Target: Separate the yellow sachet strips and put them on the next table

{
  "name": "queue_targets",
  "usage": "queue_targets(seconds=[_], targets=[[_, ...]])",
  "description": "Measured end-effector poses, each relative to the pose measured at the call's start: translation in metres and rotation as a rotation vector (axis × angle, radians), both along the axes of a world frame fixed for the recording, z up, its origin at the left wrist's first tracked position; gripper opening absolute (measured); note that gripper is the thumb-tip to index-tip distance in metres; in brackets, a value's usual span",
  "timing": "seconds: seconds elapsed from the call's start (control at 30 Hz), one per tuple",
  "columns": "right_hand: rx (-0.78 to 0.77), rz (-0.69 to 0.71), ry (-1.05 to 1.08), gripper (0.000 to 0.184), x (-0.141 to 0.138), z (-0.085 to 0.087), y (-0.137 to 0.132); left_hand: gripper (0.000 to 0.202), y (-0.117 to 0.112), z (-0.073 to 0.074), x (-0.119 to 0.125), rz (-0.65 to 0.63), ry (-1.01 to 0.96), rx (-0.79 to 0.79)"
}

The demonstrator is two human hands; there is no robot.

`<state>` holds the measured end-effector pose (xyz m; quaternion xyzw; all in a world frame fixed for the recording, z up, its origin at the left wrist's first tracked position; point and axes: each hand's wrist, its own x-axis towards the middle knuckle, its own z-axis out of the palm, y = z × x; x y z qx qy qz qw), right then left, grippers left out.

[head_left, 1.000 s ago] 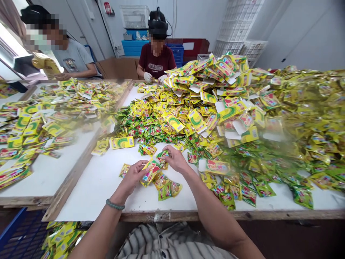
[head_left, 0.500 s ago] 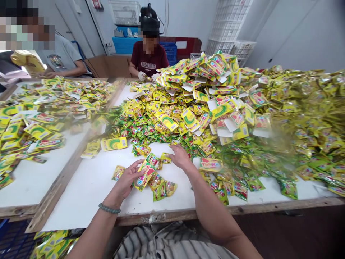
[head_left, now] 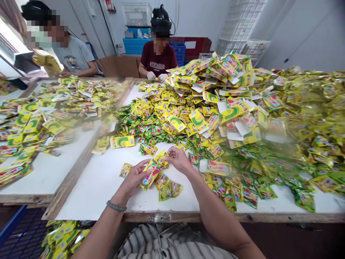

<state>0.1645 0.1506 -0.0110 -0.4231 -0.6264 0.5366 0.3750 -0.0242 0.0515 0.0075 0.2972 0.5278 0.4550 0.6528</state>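
Observation:
My left hand [head_left: 132, 178], with a bead bracelet on its wrist, is closed round a small yellow, red and green carton [head_left: 151, 174] held at a slant above the white tabletop [head_left: 97, 187]. At the carton's upper end, my right hand [head_left: 178, 159] pinches a yellow sachet [head_left: 162, 157]. Whether the sachet is partly inside the carton is hard to make out. Just below the carton lie several loose sachets [head_left: 172, 189], green and yellow. Another yellow sachet [head_left: 125, 169] lies left of it, partly behind my left hand.
A large heap of sachets [head_left: 153, 127] with flat cartons [head_left: 199, 120] on top fills the centre and right. A wooden strip [head_left: 81, 171] divides off more cartons [head_left: 32, 124] at left. Two people [head_left: 159, 57] sit across the table. A blue crate [head_left: 20, 230] stands below left.
My right hand has picked up a yellow sachet from the table and brought it to the carton's upper end. My left hand keeps its hold. The whole view has shifted slightly.

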Motion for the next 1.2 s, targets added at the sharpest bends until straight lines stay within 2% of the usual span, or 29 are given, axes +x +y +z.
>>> queue_targets(seconds=[0.23, 0.37, 0.47, 0.6, 0.7, 0.77, 0.8, 0.97, 1.07, 1.2], targets=[[0.115, 0.027, -0.227, 0.025, -0.007, 0.007, -0.014, 0.072, 0.0, -0.004, 0.004, -0.002, 0.055, 0.051], [0.068, -0.034, -0.147, 0.02, -0.016, 0.007, -0.021, 0.071, 0.003, -0.002, 0.007, 0.024, 0.053, 0.079], [0.033, -0.023, -0.087, 0.015, -0.022, 0.007, -0.026, 0.071, 0.005, 0.002, 0.007, 0.05, 0.001, 0.046], [0.24, -0.012, -0.174, 0.012, -0.02, 0.019, -0.031, 0.066, 0.004, 0.002, 0.006, 0.098, -0.05, 0.024], [0.331, 0.101, -0.291, 0.014, -0.019, 0.028, -0.034, 0.062, 0.002, -0.004, 0.007, 0.126, -0.056, 0.035], [0.299, 0.169, -0.321, 0.013, -0.02, 0.029, -0.035, 0.061, 0.0, -0.006, 0.008, 0.155, -0.056, 0.028], [0.272, 0.159, -0.316, 0.012, -0.02, 0.028, -0.035, 0.06, -0.001, -0.006, 0.008, 0.17, -0.059, 0.023], [0.25, 0.004, -0.292, 0.013, -0.022, 0.024, -0.034, 0.058, -0.001, 0.004, 0.007, 0.203, -0.068, 0.079], [0.237, 0.106, -0.258, 0.015, -0.023, 0.023, -0.036, 0.056, -0.002, 0.006, 0.006, 0.229, -0.075, 0.087], [0.189, 0.253, -0.207, 0.016, -0.028, 0.02, -0.041, 0.054, -0.004, 0.001, 0.008, 0.22, -0.074, 0.081]])
